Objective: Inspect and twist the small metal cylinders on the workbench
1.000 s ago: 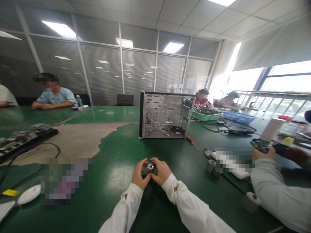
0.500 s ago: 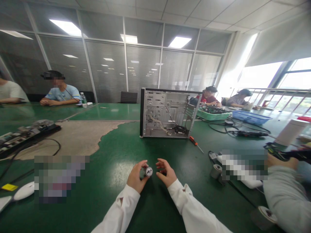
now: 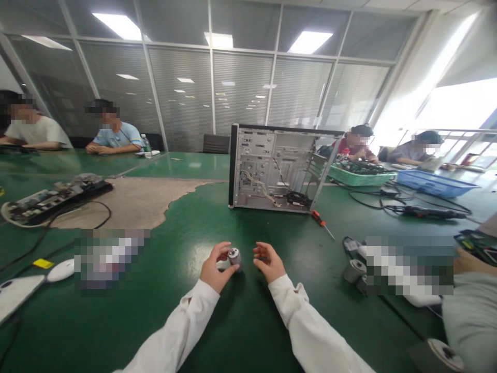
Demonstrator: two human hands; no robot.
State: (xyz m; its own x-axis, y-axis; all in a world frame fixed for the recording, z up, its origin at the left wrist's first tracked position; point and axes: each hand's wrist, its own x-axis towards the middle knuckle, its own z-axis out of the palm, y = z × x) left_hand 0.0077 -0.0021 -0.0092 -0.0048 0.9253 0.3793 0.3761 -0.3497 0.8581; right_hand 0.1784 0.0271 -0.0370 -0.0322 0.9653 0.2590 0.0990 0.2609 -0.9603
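Left fingers [image 3: 221,254] clench a small metal cylinder [image 3: 234,257], step in hand; the right hand [image 3: 268,262], released and empty, is free to take it.

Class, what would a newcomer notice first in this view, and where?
The open computer case stands upright at the centre of the green table. Nearer the camera, the left hand grips a metal cylinder, with the right hand open beside it. A red screwdriver lies right of the case.
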